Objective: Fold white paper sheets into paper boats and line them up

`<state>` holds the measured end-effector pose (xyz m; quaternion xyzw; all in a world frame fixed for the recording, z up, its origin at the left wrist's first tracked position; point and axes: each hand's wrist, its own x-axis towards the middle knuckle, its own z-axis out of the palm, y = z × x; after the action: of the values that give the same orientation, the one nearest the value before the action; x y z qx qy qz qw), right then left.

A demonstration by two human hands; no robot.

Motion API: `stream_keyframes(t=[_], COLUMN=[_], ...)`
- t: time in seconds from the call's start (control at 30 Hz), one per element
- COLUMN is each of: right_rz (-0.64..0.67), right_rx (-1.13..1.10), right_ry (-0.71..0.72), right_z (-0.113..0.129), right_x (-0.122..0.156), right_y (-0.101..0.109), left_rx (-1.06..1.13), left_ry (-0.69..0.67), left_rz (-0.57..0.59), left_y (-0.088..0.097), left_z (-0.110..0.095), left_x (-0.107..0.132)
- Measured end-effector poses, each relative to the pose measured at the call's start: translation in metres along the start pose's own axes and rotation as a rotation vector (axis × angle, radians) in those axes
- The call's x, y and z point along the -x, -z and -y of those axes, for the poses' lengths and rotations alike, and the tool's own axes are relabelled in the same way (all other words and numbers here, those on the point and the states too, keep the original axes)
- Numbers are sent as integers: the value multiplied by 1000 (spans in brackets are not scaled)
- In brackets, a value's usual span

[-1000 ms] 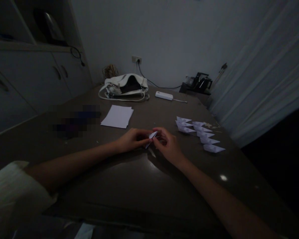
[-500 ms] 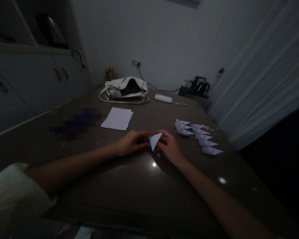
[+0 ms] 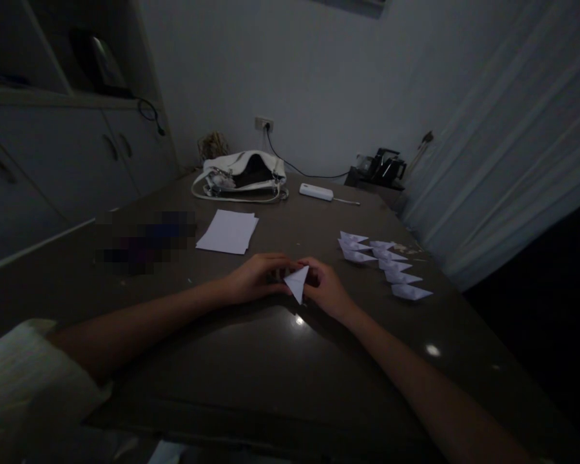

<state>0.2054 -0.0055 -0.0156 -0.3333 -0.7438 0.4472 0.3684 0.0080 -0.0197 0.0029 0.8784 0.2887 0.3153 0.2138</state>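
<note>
Both hands meet over the middle of the dark table (image 3: 251, 361). My left hand (image 3: 256, 278) and my right hand (image 3: 326, 290) pinch a small white folded paper triangle (image 3: 297, 282) between their fingertips, its point turned down toward me. To the right of my right hand lie several finished folded paper pieces (image 3: 384, 263) in two rows. A small stack of white paper sheets (image 3: 228, 231) lies beyond my left hand.
A white handbag (image 3: 241, 175) sits at the table's far end, with a white power bank (image 3: 316, 191) and its cable beside it. A dark appliance (image 3: 383, 167) stands at the back right. Cabinets run along the left, a curtain (image 3: 502, 161) along the right.
The folded paper was turned in my fingers from a narrow edge-on shape to a flat triangle facing me, and it dropped slightly lower. The hands stayed in place.
</note>
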Motion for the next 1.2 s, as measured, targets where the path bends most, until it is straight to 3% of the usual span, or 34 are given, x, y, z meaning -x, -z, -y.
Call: stream_keyframes(t=[0.13,0.37,0.57,0.8,1.0,1.2], right_rz=[21,57,10,-123,-130,-161], right_rx=[230,376,303,99,252,221], right_ry=[63,90,87,45,66,61], right_z=[8,15,10,15,18,9], right_x=[2,5,4,5,5,3], right_y=[2,2,-1,0,0,1], left_rx=[64,127,194,387,384,350], left_ry=[18,66,235,398,412,375], left_rz=[42,83,22,-74,-55,-17], left_y=[-1,0,1,0,-1,1], left_z=[1,-1,-4,6,7,2], left_x=[0,0,-1,-4,-4,-4])
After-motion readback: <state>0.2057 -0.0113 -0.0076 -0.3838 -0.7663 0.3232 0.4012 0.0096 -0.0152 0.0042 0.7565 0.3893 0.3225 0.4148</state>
